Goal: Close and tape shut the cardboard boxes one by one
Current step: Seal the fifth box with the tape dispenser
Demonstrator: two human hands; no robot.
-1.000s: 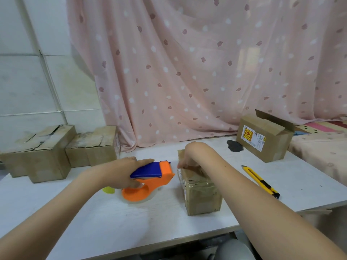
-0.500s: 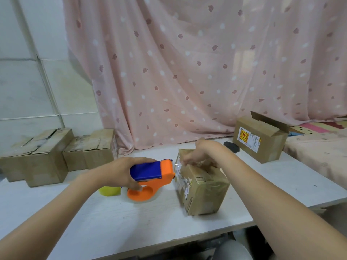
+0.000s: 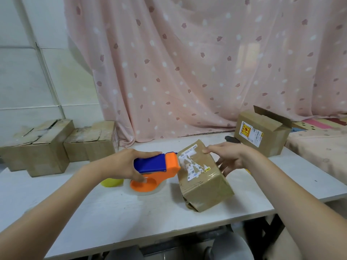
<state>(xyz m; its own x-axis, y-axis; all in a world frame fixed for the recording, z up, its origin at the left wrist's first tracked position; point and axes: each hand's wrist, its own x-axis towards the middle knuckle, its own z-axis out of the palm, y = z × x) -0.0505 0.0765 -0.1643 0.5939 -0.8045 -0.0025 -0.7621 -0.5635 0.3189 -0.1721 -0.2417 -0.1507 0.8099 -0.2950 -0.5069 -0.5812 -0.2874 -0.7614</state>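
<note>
**Inspector:** Far left of the table (image 3: 93, 218): two closed boxes (image 3: 43, 145) against the wall, unchanged. Next, the left hand (image 3: 124, 164) is wrapped round the blue handle of the tape dispenser (image 3: 155, 169), whose orange nose touches the near-left upper edge of the box in work (image 3: 202, 177).

**Clerk:** And the box itself?

**Inspector:** That is the change. A second ago it stood square on the table; it is now tipped up on one edge and turned, label face uppermost, its far end raised. The right hand (image 3: 229, 158) holds it there, thumb on the upper edge and fingers spread down the right side (curled round it, by my reading, though the fingertips are partly hidden).

**Clerk:** Meaning for the task?

**Inspector:** In my judgement this box is being turned to present a fresh face or seam to the dispenser. Clear tape already glints across its near end, so it looks partly sealed.

**Clerk:** Further right?

**Inspector:** An open box (image 3: 262, 132) at the back right, one flap upright, awaits its turn.
</note>
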